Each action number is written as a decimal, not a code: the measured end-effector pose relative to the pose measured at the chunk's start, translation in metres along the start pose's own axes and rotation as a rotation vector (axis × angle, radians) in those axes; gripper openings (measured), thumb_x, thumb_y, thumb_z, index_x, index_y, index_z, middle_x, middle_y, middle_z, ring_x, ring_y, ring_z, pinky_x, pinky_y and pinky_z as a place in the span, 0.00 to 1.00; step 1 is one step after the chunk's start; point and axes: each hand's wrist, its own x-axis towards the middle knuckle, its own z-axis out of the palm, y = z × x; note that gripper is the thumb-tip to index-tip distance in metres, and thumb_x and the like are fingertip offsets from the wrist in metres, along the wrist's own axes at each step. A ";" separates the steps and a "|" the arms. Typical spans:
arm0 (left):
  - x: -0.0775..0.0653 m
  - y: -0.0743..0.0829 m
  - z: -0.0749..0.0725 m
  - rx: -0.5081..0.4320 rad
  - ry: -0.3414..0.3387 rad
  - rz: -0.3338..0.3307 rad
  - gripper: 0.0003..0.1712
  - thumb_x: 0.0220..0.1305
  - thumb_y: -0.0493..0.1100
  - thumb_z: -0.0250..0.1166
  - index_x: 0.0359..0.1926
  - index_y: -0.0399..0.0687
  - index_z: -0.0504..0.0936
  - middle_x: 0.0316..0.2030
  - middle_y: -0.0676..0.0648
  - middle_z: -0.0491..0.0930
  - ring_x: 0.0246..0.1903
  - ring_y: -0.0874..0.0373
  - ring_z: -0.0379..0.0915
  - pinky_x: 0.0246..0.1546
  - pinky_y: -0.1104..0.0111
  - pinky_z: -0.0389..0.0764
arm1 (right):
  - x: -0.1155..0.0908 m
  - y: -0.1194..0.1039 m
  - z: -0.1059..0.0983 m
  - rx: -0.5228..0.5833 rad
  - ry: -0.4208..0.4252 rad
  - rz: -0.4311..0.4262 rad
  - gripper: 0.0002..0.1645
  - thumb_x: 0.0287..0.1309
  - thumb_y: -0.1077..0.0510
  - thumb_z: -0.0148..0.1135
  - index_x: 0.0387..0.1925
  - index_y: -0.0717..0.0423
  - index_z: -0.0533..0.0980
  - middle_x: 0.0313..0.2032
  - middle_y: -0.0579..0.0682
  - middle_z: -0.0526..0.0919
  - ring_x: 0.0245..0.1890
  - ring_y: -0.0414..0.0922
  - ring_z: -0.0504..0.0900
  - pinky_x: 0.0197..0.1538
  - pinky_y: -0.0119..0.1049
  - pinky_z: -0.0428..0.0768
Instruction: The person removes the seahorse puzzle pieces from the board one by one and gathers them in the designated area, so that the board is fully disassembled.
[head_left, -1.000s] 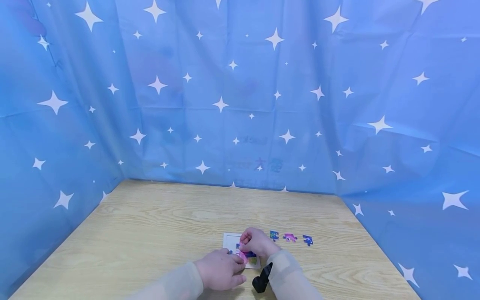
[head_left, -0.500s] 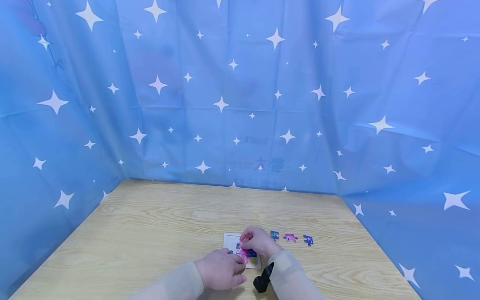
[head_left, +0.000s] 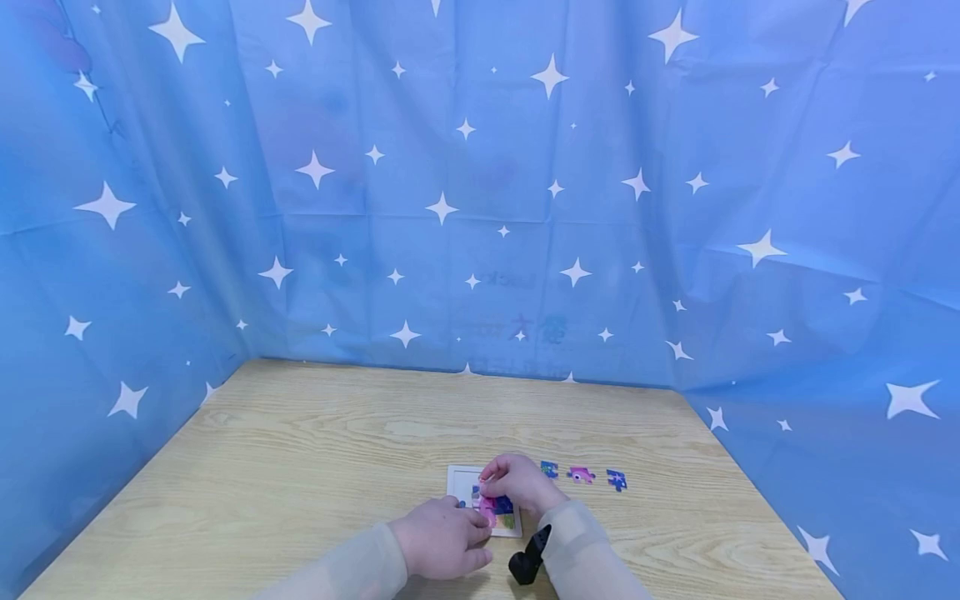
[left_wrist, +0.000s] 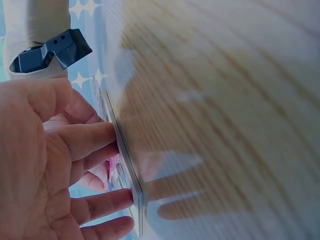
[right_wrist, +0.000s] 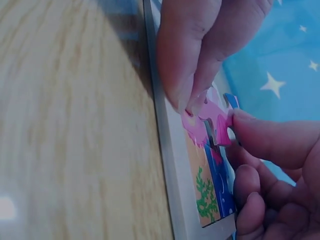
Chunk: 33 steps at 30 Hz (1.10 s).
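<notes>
Starry blue curtain (head_left: pixel 405 250) behind desk (head_left: pixel 322 442), my right fingers (right_wrist: pixel 275 142) pinching pink puzzle piece (right_wrist: pixel 223 131), left fingers (left_wrist: pixel 92 140) pretty much straight, touching white frame (right_wrist: pixel 173 165).

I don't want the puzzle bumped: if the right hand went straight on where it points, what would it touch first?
The right hand would probably meet the white puzzle tray first, beyond the pink puzzle piece it holds, though its height is hard to judge.
</notes>
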 end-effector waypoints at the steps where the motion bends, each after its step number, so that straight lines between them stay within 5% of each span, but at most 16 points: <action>1: 0.000 0.000 0.000 0.001 0.001 0.006 0.26 0.70 0.61 0.49 0.57 0.54 0.82 0.56 0.60 0.76 0.54 0.59 0.73 0.54 0.67 0.73 | 0.000 0.000 0.000 0.003 -0.004 0.000 0.07 0.53 0.64 0.68 0.35 0.60 0.79 0.28 0.48 0.79 0.30 0.43 0.76 0.36 0.36 0.73; 33: 0.000 0.000 0.001 -0.040 -0.028 -0.043 0.28 0.70 0.63 0.48 0.60 0.56 0.79 0.59 0.61 0.74 0.55 0.54 0.72 0.56 0.66 0.72 | 0.002 0.001 -0.015 0.087 -0.009 0.043 0.11 0.53 0.60 0.69 0.38 0.58 0.81 0.32 0.50 0.80 0.33 0.46 0.77 0.39 0.40 0.73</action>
